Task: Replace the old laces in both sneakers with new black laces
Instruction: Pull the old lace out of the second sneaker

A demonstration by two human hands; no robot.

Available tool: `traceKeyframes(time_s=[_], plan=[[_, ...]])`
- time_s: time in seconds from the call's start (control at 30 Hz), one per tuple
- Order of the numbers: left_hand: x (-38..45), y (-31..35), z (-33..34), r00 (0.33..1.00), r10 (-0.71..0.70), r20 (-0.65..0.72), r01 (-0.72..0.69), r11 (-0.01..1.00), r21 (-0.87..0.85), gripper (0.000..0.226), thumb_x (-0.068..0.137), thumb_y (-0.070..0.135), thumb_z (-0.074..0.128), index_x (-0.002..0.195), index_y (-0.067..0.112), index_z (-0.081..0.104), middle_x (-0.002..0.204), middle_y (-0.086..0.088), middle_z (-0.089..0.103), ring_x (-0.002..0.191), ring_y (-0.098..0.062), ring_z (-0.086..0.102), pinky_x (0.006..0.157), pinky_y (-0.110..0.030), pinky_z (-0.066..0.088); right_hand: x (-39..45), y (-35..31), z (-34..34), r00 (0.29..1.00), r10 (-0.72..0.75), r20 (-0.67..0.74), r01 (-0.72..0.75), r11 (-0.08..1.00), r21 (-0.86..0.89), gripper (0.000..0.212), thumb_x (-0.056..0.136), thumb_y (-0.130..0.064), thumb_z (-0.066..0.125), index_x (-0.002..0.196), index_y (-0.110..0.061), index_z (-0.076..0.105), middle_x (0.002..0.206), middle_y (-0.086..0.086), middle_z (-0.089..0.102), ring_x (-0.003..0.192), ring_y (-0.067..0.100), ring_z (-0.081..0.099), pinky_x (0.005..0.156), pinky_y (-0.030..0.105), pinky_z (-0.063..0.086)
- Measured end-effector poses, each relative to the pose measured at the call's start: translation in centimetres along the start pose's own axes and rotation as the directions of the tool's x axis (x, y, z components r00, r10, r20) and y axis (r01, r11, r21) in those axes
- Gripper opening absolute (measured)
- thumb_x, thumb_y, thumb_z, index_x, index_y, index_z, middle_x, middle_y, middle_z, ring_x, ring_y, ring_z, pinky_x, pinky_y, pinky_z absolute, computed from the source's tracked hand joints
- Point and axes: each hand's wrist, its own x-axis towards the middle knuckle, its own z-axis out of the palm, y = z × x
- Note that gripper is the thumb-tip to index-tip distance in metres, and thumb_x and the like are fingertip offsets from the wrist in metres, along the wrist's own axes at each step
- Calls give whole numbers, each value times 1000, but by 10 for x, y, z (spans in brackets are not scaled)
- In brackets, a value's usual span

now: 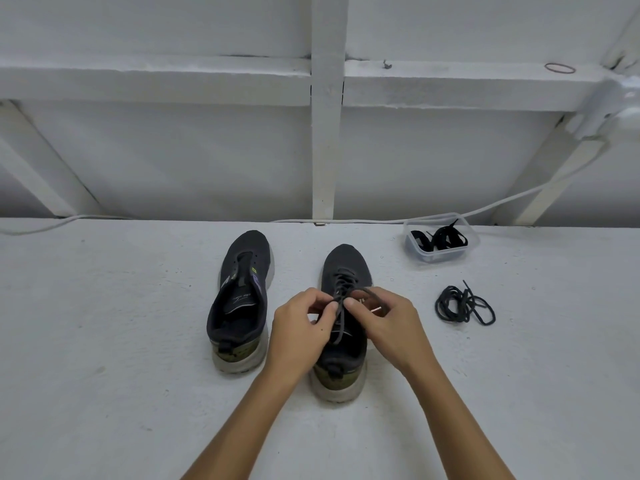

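Two dark sneakers stand side by side on the white surface, toes pointing away from me. The left sneaker has no lace in its eyelets. The right sneaker still carries a dark grey lace. My left hand and my right hand hover over its tongue, each pinching a strand of that lace near the top eyelets. A loose dark lace lies coiled to the right of the shoes. Flat black laces sit in a clear plastic tub further back.
A white wall with beams rises right behind the shoes. A white cable runs along its foot to the right. A rubber band lies on the upper ledge.
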Motion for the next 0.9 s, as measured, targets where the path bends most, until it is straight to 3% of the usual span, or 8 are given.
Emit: traceKeyframes(time_s=[0.17, 0.3, 0.4, 0.53, 0.6, 0.67, 0.73, 0.9], plan=[[0, 0, 0, 1000, 8, 14, -8, 1000, 1, 4, 91, 23, 68, 88, 24, 71, 84, 16, 71, 86, 1, 66, 74, -11, 49, 4, -3, 2, 999, 25, 34, -24, 999, -40, 8, 91, -39, 72, 91, -35, 78, 84, -8, 73, 84, 16, 70, 82, 45, 61], [1, 1, -1, 999, -38, -11, 37, 999, -34, 8, 91, 21, 70, 83, 22, 70, 79, 15, 71, 81, 1, 66, 71, -8, 46, 8, -7, -5, 963, 270, 1, -249, 887, 389, 12, 104, -29, 55, 104, -19, 61, 92, 8, 63, 83, 24, 77, 75, 45, 64], [1, 4, 1, 1000, -20, -3, 20, 1000, 6, 4, 91, 21, 69, 87, 23, 68, 81, 15, 70, 81, 1, 65, 71, -7, 46, 7, -2, -8, 932, 363, 10, -329, 832, 448, 17, 108, -30, 47, 114, -16, 55, 92, 9, 61, 84, 23, 77, 72, 39, 63], [5, 2, -1, 992, 69, 109, -83, 989, 123, 24, 90, 15, 67, 110, 27, 69, 99, 13, 67, 88, -4, 64, 77, -5, 44, 2, 10, -10, 943, 286, -171, -273, 958, 92, 52, 96, -41, 66, 140, -30, 42, 114, -6, 63, 103, 16, 68, 90, 43, 57], [10, 0, -3, 984, 88, 154, -114, 978, 172, 26, 88, 17, 70, 112, 26, 71, 102, 9, 67, 89, -7, 63, 78, -3, 42, -5, 15, -9, 940, 82, -331, -154, 968, -196, 67, 89, -41, 74, 146, -28, 40, 121, -11, 53, 114, 12, 52, 96, 36, 46], [12, 0, -3, 983, 108, 150, -138, 968, 208, 23, 88, 20, 72, 110, 25, 72, 101, 9, 68, 87, -8, 63, 81, -10, 47, -15, 15, -5, 887, -215, -408, 37, 916, -401, 48, 87, -33, 77, 130, -23, 57, 115, -12, 54, 110, 12, 50, 90, 26, 40], [13, 1, -1, 985, 139, 102, -160, 958, 237, 17, 89, 22, 70, 105, 25, 72, 97, 10, 68, 82, -10, 64, 80, -27, 55, -22, 14, -2, 873, -358, -332, 183, 870, -458, 18, 87, -27, 78, 103, -26, 70, 98, -15, 61, 92, 8, 58, 77, 15, 40], [10, 4, 4, 989, 140, 50, -149, 957, 249, 7, 93, 21, 63, 98, 20, 68, 92, 9, 69, 80, -13, 64, 76, -38, 55, -20, 0, 4, 995, -95, -21, 84, 948, -308, 3, 89, -34, 72, 91, -36, 72, 91, -15, 69, 81, 1, 61, 74, 19, 50]])
